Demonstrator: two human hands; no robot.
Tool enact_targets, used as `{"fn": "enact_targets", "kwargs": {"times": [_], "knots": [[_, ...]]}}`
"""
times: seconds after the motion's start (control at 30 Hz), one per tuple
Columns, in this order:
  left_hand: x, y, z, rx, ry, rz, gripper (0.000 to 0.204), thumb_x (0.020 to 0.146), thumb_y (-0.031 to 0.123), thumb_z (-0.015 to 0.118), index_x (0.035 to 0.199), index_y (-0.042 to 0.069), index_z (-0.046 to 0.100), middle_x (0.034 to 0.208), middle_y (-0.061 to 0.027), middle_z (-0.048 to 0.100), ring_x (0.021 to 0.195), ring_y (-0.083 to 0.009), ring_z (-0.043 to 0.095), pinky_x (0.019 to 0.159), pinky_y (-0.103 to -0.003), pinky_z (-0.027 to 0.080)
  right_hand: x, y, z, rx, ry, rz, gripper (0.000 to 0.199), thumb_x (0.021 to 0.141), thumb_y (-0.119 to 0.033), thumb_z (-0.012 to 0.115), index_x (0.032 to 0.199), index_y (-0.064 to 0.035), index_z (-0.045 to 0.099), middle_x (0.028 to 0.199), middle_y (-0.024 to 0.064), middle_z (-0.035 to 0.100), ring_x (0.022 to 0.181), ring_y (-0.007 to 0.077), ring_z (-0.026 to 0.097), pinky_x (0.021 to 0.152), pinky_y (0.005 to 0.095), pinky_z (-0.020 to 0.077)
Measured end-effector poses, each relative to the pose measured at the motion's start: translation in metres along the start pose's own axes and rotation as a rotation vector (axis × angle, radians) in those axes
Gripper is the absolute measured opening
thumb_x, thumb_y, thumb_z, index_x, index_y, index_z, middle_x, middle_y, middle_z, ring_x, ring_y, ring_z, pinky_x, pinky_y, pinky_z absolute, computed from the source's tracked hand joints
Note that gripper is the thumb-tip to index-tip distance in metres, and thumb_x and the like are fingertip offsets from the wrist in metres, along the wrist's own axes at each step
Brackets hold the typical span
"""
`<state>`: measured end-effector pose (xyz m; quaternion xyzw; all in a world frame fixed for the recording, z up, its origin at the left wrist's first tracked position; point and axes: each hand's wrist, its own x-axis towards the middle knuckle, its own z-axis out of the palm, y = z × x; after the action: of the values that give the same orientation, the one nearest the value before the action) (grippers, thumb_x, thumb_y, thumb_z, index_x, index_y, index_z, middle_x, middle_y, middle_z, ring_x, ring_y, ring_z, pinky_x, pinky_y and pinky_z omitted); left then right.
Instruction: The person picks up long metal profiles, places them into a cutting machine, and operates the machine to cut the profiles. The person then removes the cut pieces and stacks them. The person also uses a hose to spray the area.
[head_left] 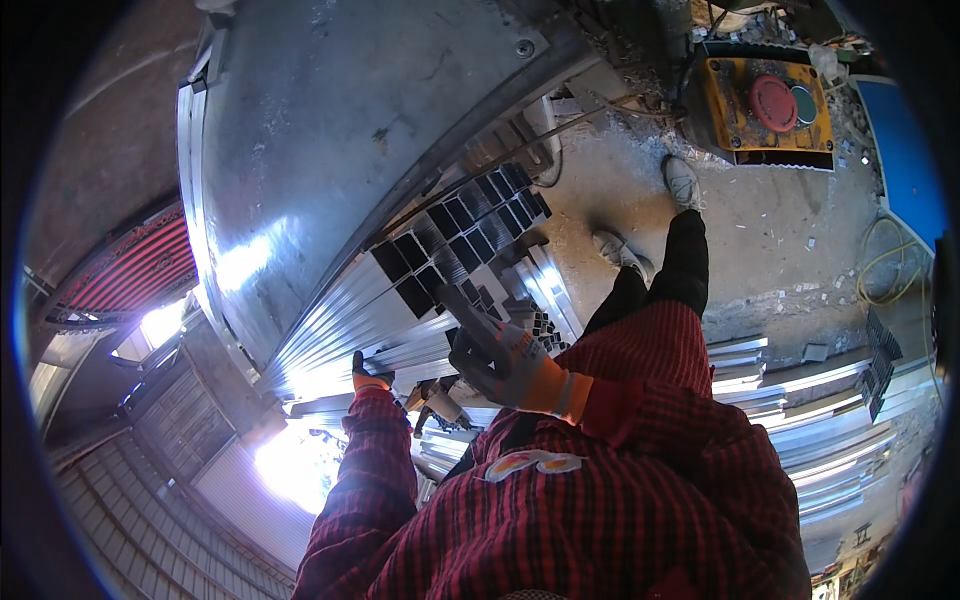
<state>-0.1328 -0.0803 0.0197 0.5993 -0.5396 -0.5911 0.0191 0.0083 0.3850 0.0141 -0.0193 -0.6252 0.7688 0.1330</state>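
The person's red checked shirt (600, 500) fills the lower middle, with both sleeves rising toward a stack of metal tubes (400, 300). The right hand (500, 358), in a grey glove with an orange cuff, is spread open, fingers (462, 308) extended and lying flat against the tube ends near the middle of the view. The left hand (368, 372), also gloved, sits lower and further left, at the underside of the stack; only its dark top and orange cuff show, so I cannot tell whether it grips. Just below and between the 2 hands sit some small metal parts (440, 400), too blurred to make out.

The tubes are long, square and silvery, their dark open ends facing the person in rows. They lie beside a big grey steel plate (340, 120). More bright profiles (830, 430) lie to the right, near the person's legs. Beyond, 2 shoes (650, 215) stand on a dusty concrete floor (780, 230). Farthest off, a yellow box (770, 105) with a red round button rests at the top right, next to a blue panel (905, 160).
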Motion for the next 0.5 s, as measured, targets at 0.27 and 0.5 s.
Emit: {"fn": "enact_targets", "kwargs": {"times": [0.27, 0.5], "knots": [[-0.001, 0.002, -0.001, -0.029, -0.027, -0.041, 0.048, 0.083, 0.034, 0.068, 0.117, 0.004, 0.052, 0.105, -0.0190, 0.063, 0.098, -0.0378, 0.062, 0.088, -0.054, 0.050, 0.000, 0.005, -0.008, 0.047, 0.018, -0.023, 0.025, 0.081, -0.016, 0.063, 0.102, -0.0042, 0.056, 0.106, 0.0199, 0.057, 0.074, 0.0317, 0.060, 0.067, 0.0420, 0.0509], [-0.004, -0.002, 0.008, 0.048, 0.033, 0.019, 0.047, 0.082, 0.034, 0.067, 0.115, 0.003, 0.053, 0.108, -0.0190, 0.063, 0.099, -0.0365, 0.061, 0.090, -0.052, 0.049, -0.005, 0.023, -0.006, -0.502, -0.025, -0.116, 0.013, 0.079, -0.006, 0.060, 0.089, -0.0019, 0.053, 0.115, 0.0244, 0.052, 0.077, 0.0302, 0.059, 0.065, 0.0389, 0.0513]]}}
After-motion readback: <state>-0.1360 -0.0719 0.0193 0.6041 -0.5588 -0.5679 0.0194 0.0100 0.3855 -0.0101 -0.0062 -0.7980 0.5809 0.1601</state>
